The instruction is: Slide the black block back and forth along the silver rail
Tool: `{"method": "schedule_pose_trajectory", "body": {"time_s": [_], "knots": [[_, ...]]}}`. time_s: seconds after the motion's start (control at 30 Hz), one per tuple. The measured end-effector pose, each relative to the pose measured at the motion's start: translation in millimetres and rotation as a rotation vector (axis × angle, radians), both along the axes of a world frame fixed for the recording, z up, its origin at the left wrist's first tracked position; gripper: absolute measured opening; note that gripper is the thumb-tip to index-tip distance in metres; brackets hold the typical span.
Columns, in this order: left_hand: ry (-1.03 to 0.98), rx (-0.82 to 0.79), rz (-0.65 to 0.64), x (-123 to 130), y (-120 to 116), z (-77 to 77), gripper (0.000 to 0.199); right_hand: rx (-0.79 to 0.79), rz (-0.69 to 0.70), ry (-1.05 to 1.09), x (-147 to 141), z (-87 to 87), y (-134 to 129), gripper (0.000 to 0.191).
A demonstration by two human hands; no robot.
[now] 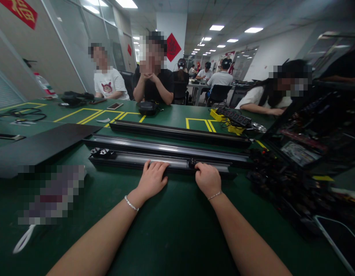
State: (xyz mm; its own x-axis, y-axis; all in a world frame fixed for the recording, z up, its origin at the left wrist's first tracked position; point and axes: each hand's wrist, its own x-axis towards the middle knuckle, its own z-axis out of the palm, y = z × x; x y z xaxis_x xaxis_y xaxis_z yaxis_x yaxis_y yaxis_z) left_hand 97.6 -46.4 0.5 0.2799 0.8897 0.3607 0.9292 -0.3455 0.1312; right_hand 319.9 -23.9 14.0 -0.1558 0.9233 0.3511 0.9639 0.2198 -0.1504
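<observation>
The nearest of three long black rails, a channel with a shiny grey inside (177, 162), lies crosswise before me. My left hand (153, 178) rests on its near edge, fingers stretched over the channel and thumb apart. Towards the rail's right end, my right hand (209, 179) is closed, its fingertips at a small black piece (192, 163) sitting in the channel. The fingers partly hide where they meet that piece. Black fittings with round silvery faces (100, 152) sit at the rail's left end.
Behind lie a second rail (166, 147) and a third rail (180, 132). Dark small parts (283, 188) are heaped at right, near a phone (338, 241). A dark flat panel (42, 147) and a blurred pouch (55, 193) lie left. People sit across the green table (171, 237).
</observation>
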Motion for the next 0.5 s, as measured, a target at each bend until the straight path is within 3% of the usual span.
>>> {"method": "schedule_pose_trajectory", "body": {"time_s": [0.5], "knots": [[-0.002,-0.013,-0.006,-0.8,-0.4,1.3,0.047,0.05,-0.077,0.075,17.5,-4.6,5.4,0.028]]}}
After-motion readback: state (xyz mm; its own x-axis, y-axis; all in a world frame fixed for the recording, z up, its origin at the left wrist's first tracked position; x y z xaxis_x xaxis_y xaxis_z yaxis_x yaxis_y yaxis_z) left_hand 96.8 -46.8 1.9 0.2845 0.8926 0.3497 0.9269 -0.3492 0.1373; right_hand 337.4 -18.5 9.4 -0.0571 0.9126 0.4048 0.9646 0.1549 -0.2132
